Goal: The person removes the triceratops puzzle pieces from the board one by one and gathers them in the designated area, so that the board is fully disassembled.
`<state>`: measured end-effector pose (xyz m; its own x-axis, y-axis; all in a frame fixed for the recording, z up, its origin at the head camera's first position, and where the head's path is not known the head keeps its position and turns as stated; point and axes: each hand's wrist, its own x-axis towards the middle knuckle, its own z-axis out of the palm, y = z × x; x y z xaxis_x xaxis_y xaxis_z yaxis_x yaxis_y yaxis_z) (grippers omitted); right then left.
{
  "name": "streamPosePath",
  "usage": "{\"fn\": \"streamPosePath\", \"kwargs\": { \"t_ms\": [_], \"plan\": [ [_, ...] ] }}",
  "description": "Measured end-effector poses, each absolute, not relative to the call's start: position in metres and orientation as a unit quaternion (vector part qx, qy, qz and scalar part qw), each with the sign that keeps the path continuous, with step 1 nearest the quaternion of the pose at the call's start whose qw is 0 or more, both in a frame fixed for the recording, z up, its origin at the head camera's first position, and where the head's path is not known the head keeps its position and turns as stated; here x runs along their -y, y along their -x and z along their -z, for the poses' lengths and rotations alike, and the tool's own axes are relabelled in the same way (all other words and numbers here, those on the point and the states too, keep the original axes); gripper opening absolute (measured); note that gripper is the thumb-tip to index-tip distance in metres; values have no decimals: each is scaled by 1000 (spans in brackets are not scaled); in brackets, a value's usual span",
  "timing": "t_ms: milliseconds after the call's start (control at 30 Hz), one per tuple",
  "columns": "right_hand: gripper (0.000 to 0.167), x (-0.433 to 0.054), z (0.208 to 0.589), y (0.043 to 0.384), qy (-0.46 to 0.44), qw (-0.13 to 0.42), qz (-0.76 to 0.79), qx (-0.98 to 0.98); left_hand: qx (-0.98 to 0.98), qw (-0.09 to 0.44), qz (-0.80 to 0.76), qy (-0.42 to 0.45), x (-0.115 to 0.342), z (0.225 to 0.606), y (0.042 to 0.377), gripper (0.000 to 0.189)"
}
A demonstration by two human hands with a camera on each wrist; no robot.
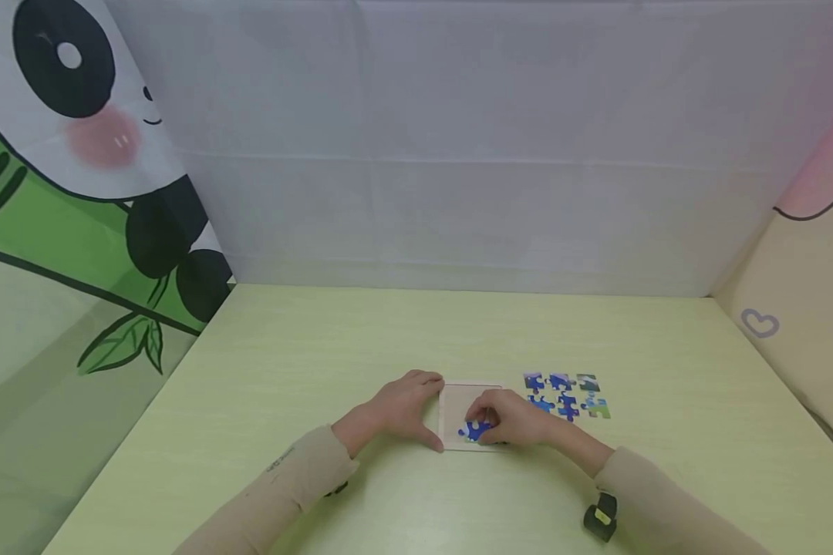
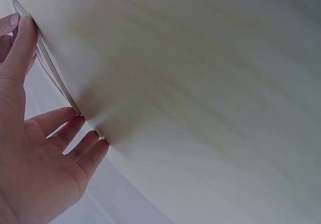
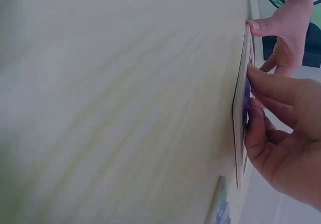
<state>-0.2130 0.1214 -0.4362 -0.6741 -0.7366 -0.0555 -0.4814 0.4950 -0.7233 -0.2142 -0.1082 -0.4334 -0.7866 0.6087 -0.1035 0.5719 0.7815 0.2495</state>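
Note:
A square, light wooden puzzle tray (image 1: 454, 405) lies flat on the table. My left hand (image 1: 406, 408) spans its left side, thumb at the near corner and fingertips at the far corner. In the left wrist view the fingers of that left hand (image 2: 55, 153) are fairly straight and touch the tray's edge (image 2: 57, 78). Over the tray, my right hand (image 1: 517, 418) pinches a blue-and-white jigsaw puzzle piece (image 1: 473, 430) low against the tray's surface. The right wrist view shows the right hand's (image 3: 286, 123) thumb and fingers at the blue piece (image 3: 247, 101), which they partly hide.
Several loose jigsaw pieces (image 1: 567, 405), blue, white and green, lie grouped right of the tray. The pale table (image 1: 319, 339) meets a white cloth wall (image 1: 423, 216) at the back, with printed cloth panels at both sides. A black wrist device (image 1: 601, 516) is on the right forearm.

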Motion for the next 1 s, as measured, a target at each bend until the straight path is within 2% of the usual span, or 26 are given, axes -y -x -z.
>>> {"fn": "streamPosePath", "kwargs": {
  "t_ms": [733, 1000],
  "plan": [
    [23, -119, 437, 213, 362, 182, 346, -846, -943, 102, -103, -299, 108, 433, 214, 99],
    [17, -118, 436, 212, 366, 169, 368, -838, -943, 101, -101, -300, 107, 430, 213, 99]
  ]
}}
